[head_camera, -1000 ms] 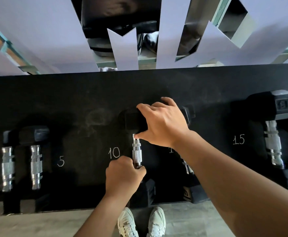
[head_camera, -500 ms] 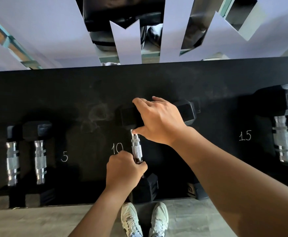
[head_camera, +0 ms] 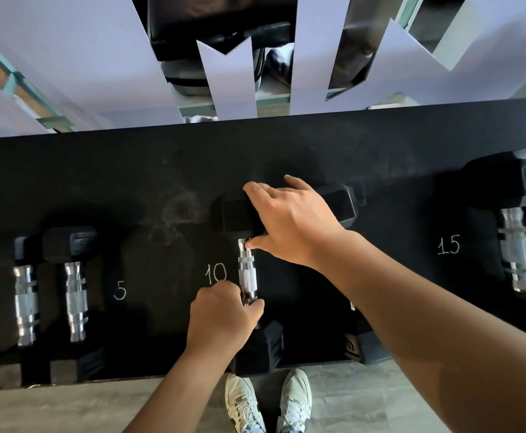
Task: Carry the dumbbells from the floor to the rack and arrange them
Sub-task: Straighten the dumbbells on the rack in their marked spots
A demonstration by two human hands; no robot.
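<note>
A black dumbbell (head_camera: 248, 276) with a knurled chrome handle lies on the black rack shelf (head_camera: 286, 151), just right of the chalked "10". My left hand (head_camera: 224, 317) is closed around the near part of its handle. My right hand (head_camera: 293, 220) lies over its far hex head, fingers spread on top and thumb at the handle's neck. A second dumbbell (head_camera: 346, 207) of the same size lies right beside it, mostly hidden under my right arm.
Two small dumbbells (head_camera: 76, 295) lie by the chalked "5" at the left. A larger dumbbell (head_camera: 514, 248) lies by the "15" at the right. Bare shelf stretches between "5" and "10". My white shoes (head_camera: 268, 401) stand on grey floor below the shelf's front edge.
The dumbbell under my hands has slid a little farther back on the shelf, both hands keeping their hold. The view has shifted slightly.
</note>
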